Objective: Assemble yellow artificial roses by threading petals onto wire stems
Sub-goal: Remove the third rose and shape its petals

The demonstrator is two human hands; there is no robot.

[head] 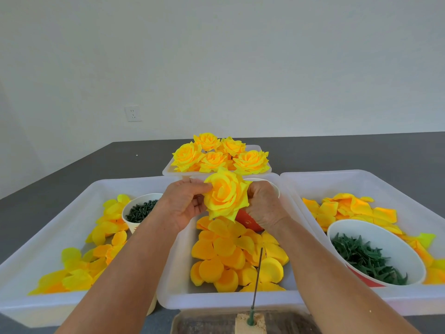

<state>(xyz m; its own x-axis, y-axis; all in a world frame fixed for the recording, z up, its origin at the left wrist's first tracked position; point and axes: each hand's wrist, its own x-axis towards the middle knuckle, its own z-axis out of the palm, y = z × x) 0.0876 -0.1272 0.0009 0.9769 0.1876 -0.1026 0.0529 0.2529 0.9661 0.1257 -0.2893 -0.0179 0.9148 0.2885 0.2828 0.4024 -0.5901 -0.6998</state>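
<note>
A full yellow rose head (226, 195) is held up over the middle tray between both hands. My left hand (183, 203) grips its left side, thumb on the outer petals. My right hand (263, 206) pinches its right side from behind. A thin dark wire stem (257, 278) stands upright in a small wooden block (250, 323) at the near edge, bare of petals. Loose yellow and orange petals (231, 259) fill the middle tray (178, 295) below the rose.
Several finished roses (216, 154) sit in a far white tray. A left tray (48, 237) holds petals and a cup of dark green pieces (142, 209). The right tray (409, 189) holds petals and a bowl of green sepals (368, 261). A red cup (248, 219) lies behind my right hand.
</note>
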